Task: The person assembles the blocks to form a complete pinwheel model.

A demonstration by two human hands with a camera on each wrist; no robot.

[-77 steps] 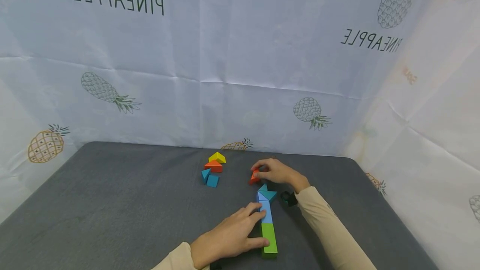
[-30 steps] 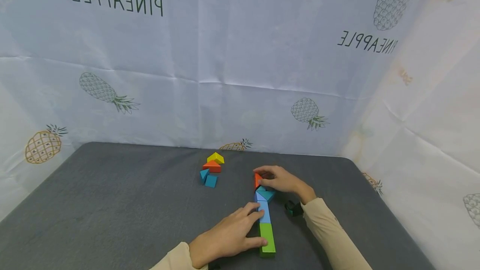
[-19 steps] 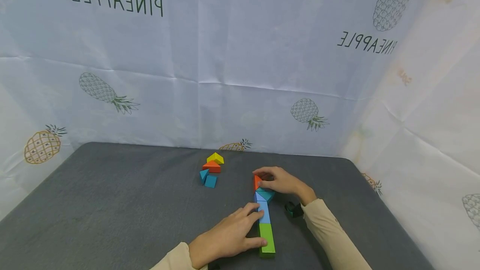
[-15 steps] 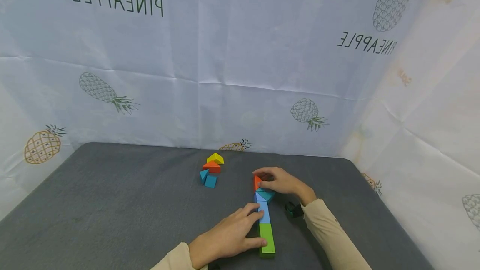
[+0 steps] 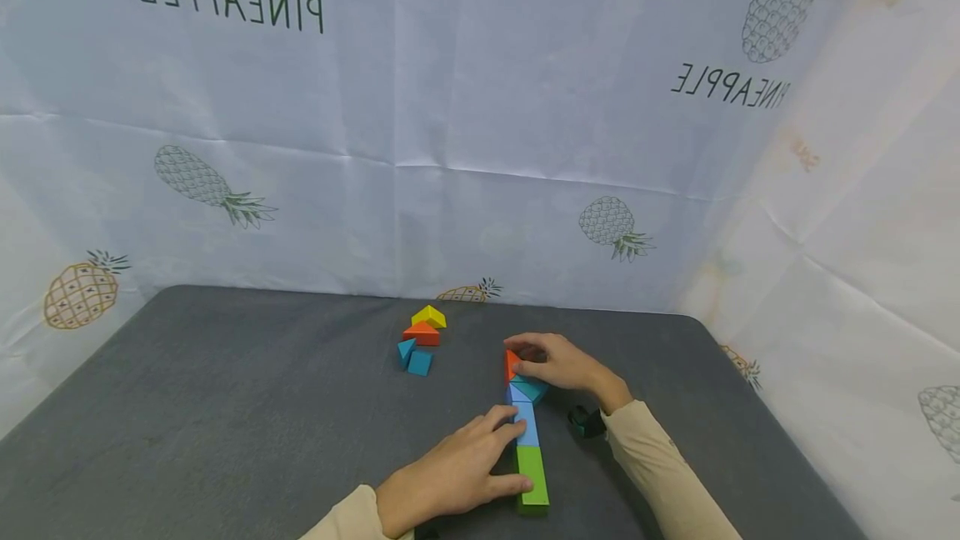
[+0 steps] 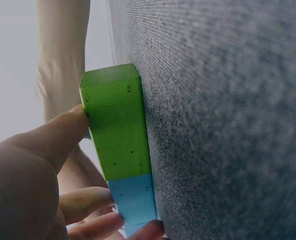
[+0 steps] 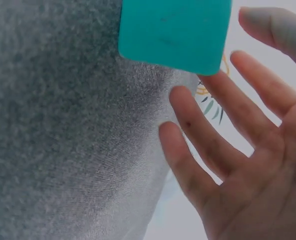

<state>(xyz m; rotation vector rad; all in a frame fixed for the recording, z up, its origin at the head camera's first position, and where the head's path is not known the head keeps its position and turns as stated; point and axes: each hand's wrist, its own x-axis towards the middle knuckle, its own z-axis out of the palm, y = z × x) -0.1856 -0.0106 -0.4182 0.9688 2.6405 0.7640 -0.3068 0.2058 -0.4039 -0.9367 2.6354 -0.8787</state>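
A row of toy blocks runs away from me in the head view: a long green block, a light blue block, then a pale blue triangular piece and teal triangular blocks. At the far end stands a red triangular block, its tip meeting the teal pieces. My right hand holds it between thumb and fingertips; the right wrist view shows a teal face hiding it. With fingers spread, my left hand rests along the row, thumb on green, fingertips on light blue.
Left of the row lie a yellow triangular block, another red one and two blue ones, of which one is squarish. A dark strap-like thing is by my right wrist. A pineapple-print cloth hangs behind the grey table.
My right hand has brought the red triangular block toward me and turned it, from apart from the row to its far end. It stays there in the latest frames. My left hand keeps its place.
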